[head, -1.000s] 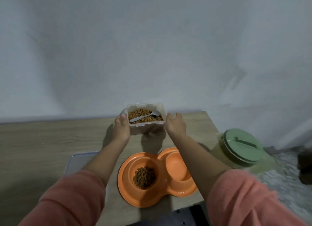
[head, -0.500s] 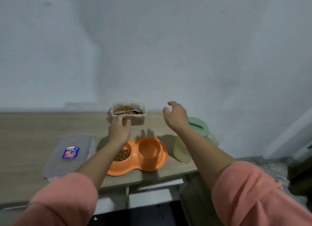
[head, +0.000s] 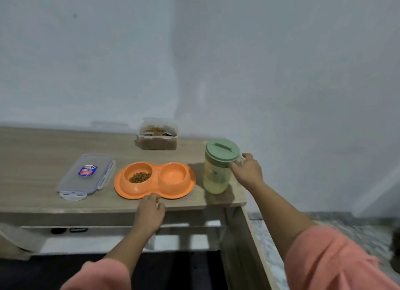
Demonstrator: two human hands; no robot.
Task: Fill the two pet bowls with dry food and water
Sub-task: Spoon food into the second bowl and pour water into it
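On the surface (head: 32, 159), the double bowl (head: 155, 180) holds kibble in its left cup. Your right hand (head: 247, 170) reaches the jug (head: 219, 166), fingers around its handle. Your left hand (head: 149, 211) hovers near the bowl's front rim, fingers loosely curled, empty.

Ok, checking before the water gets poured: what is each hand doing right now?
Left hand: loosely curled, holds nothing, at the orange double bowl's near rim.
Right hand: grips the pitcher.

Dim, cool, even light; my view is soft and smeary, bowed at the edges, with faint shadows.
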